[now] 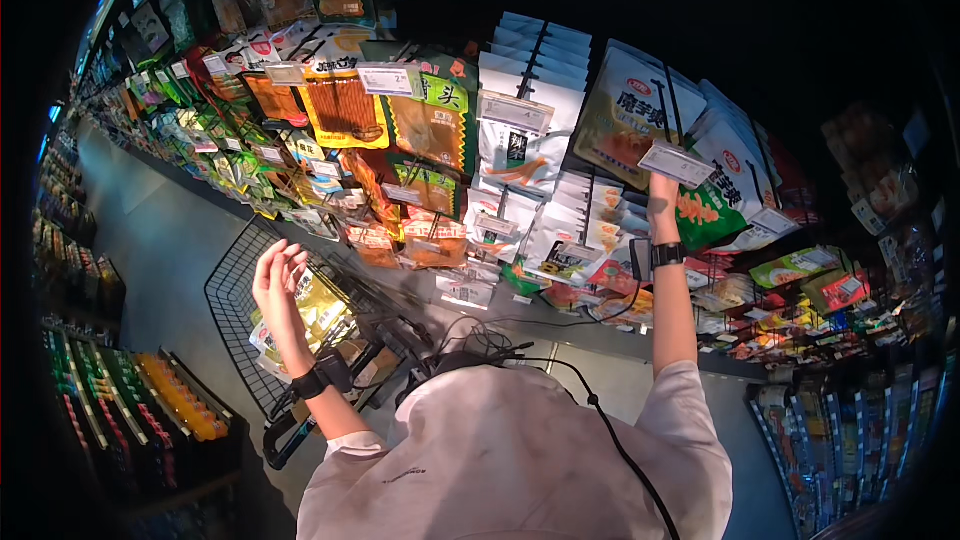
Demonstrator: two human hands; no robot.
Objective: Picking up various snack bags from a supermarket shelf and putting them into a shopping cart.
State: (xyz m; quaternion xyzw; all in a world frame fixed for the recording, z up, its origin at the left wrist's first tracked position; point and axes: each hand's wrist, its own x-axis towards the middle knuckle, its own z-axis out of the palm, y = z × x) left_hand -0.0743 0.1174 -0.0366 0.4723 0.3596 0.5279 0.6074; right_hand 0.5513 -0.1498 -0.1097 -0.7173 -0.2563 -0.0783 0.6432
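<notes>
My right hand [661, 195] is raised to the snack rack, at the lower corner of a brown and white snack bag [622, 109] on a hook. A clear price tag holder [677, 163] hides its fingers, so I cannot tell whether they grip the bag. Just to the right hangs a green and white snack bag [720, 187]. My left hand [279, 277] hovers over a black wire shopping cart [232, 300], fingers loosely bent and nothing in them. Beneath it, yellow and white snack bags [324, 307] lie in the cart.
Rows of hanging snack packets [431, 120] fill the rack ahead. The cart's handle [281, 446] is at my left side. Loose black cables [480, 330] run across my front. Bottle shelves [142, 397] stand at left, and another stocked shelf [840, 435] at right.
</notes>
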